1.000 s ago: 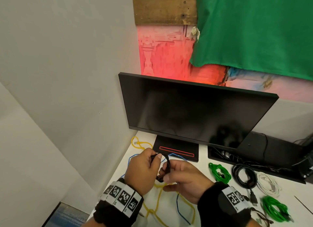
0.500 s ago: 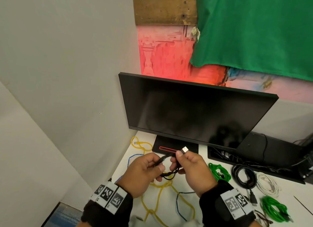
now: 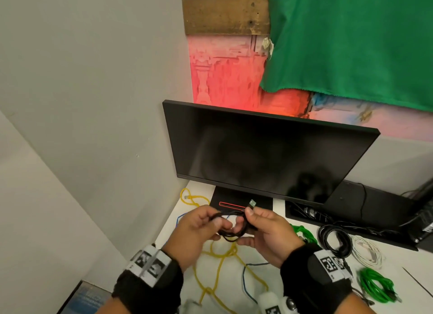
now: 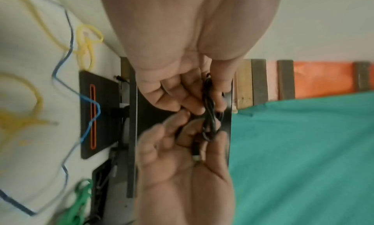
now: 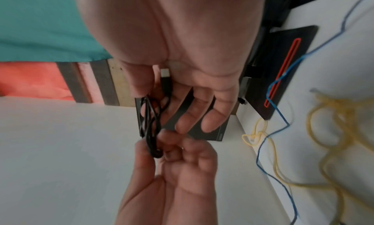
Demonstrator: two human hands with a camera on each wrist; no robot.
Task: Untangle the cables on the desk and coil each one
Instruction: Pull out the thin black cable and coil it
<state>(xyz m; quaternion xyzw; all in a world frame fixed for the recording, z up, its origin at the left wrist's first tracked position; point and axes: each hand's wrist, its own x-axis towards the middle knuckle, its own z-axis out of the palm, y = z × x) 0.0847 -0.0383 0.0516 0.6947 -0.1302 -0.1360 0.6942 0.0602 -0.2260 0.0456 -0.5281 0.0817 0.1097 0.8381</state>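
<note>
Both hands hold a small coil of thin black cable [image 3: 230, 229] above the white desk [image 3: 389, 288], in front of the monitor stand. My left hand [image 3: 199, 229] pinches the coil's left side [image 4: 209, 110]. My right hand [image 3: 262, 229] pinches the other side between thumb and forefinger, and the cable's silver USB plug [image 3: 252, 203] sticks up past the thumb [image 5: 165, 73]. Under the hands a yellow cable [image 3: 218, 267] and a blue cable [image 3: 244, 281] lie loose and crossed on the desk.
A black monitor [image 3: 269, 154] on a stand [image 3: 241, 197] is just behind the hands. To the right lie coiled cables: a green one [image 3: 302, 233], a black one [image 3: 335, 241], a white one [image 3: 366, 250], another green one [image 3: 375, 285]. A wall closes the left side.
Over the last second the right hand came up with the plug end and the hands parted slightly, drawing the black coil flatter between them. The left wrist dropped lower.
</note>
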